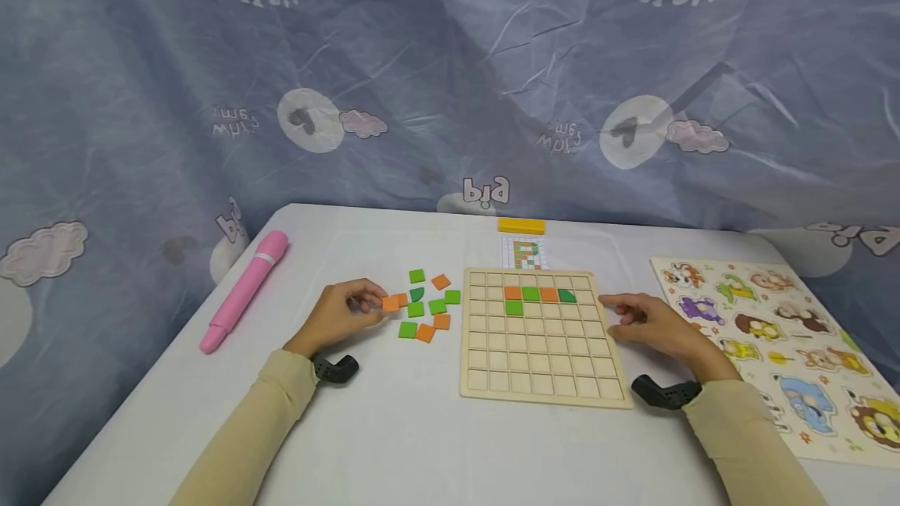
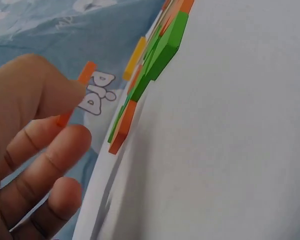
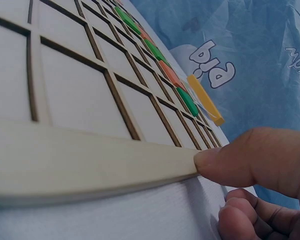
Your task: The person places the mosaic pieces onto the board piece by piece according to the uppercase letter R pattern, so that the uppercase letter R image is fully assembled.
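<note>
Fingers point(image 2: 65, 145) of left hand point(image 1: 341, 312) pinch orange tile point(image 1: 391, 304) beyond grid board point(image 1: 541, 343) left edge; right hand point(image 1: 654, 325), loose, touches right edge.

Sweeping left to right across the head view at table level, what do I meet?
Pink wand-shaped object, left hand, orange tile it pinches, loose green and orange tiles, wooden grid board, right hand, animal puzzle board.
</note>
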`<action>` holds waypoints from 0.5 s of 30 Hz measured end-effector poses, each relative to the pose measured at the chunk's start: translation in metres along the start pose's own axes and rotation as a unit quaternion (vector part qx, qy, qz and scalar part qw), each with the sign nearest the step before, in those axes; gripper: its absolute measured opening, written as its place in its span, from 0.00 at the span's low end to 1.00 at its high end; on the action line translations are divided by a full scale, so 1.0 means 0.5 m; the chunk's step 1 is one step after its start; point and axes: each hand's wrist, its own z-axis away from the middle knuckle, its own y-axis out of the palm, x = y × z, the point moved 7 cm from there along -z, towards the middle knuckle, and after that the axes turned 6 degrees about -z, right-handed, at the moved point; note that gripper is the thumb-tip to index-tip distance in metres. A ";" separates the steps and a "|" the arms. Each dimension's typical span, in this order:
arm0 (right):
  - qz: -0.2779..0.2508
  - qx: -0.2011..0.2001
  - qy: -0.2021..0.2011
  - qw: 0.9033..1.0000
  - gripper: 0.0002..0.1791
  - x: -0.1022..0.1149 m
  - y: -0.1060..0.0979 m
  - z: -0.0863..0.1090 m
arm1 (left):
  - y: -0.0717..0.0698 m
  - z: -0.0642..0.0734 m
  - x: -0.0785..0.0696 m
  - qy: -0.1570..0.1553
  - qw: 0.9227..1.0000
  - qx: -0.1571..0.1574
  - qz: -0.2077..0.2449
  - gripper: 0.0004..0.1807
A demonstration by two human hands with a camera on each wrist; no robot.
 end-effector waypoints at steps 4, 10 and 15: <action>0.005 0.000 0.000 1.000 0.32 0.000 0.003 -0.003 | 0.005 -0.004 -0.012 -0.008 1.000 0.000 0.021 0.13; 0.002 -0.001 0.001 1.000 0.32 0.001 0.003 -0.001 | 0.023 -0.017 -0.044 -0.005 0.998 0.022 0.054 0.13; -0.002 -0.001 -0.003 1.000 0.32 0.003 0.002 0.000 | 0.040 -0.029 -0.079 -0.014 0.997 0.040 0.064 0.12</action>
